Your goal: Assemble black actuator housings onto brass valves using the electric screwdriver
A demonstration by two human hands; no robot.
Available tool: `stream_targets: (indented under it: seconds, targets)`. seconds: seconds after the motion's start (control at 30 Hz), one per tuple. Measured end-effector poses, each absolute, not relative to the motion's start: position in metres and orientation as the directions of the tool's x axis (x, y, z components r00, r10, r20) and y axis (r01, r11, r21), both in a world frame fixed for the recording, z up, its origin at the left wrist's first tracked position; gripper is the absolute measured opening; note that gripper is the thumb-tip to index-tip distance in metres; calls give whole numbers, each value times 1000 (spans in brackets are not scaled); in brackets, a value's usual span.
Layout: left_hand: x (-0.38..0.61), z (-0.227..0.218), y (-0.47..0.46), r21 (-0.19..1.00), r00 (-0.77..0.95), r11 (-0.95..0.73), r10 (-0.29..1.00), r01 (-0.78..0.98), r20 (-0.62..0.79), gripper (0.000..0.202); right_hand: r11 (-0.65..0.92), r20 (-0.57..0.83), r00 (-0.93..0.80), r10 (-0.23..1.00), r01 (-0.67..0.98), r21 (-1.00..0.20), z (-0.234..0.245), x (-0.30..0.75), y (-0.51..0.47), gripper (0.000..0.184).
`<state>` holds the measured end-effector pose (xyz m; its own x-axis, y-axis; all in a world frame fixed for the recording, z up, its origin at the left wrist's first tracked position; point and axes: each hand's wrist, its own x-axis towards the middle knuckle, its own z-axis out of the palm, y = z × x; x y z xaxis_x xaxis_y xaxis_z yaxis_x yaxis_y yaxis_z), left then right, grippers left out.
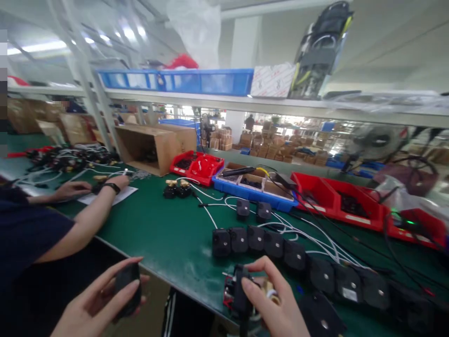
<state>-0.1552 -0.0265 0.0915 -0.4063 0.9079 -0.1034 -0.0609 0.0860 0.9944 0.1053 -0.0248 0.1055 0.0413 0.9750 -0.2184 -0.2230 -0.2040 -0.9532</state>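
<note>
My left hand [101, 297] grips a black plastic cover [129, 289] between thumb and fingers, just off the bench's front edge. In my right hand [268, 299] is a black valve unit [238, 292] with its side exposed, showing red wires and small metal parts; brass and a white ring show under my fingers. The two pieces are held apart. Beyond my right hand, a row of black box-shaped units [256, 239] stands on the green bench [171, 234], with white cables behind. A larger black unit [323, 318] lies right of my right hand.
A co-worker's arms [94, 210] reach over a white paper at left. Along the back are a cardboard box [171, 150], red bins [198, 167], a blue tray [252, 189] with a yellow-corded black tool [240, 171], and more red bins [358, 203]. Overhead runs a shelf [210, 96].
</note>
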Motion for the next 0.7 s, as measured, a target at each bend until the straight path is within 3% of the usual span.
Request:
stream_targets:
  seconds: [0.13,0.23,0.33,0.43,0.53,0.67,0.7]
  targets:
    - [-174,83,-14,984,-250,117,957,-133,-148,73,-239,-204,-131,970,-374,-896,92,78,0,67]
    - [-169,77,-2,953,-237,85,959,-291,-158,78,-290,-196,-246,949,-445,-847,80,45,20,65]
    - [-167,70,13,903,-247,34,957,-428,-153,79,-281,-171,-240,956,-572,-771,72,14,44,58]
    - [-174,60,37,929,-348,-11,929,-369,-127,73,-318,-224,-226,948,-720,-617,69,-14,72,58]
    - [-187,50,69,965,-470,-13,875,-263,-116,49,-362,-287,-241,927,-772,-522,66,-38,98,56]
    - [-203,46,110,990,-517,12,852,-138,-83,24,-479,-390,-331,859,-789,-384,61,-59,128,26]
    - [-206,46,118,994,-511,19,857,-105,-70,21,-502,-408,-354,842,-792,-348,61,-62,133,25]
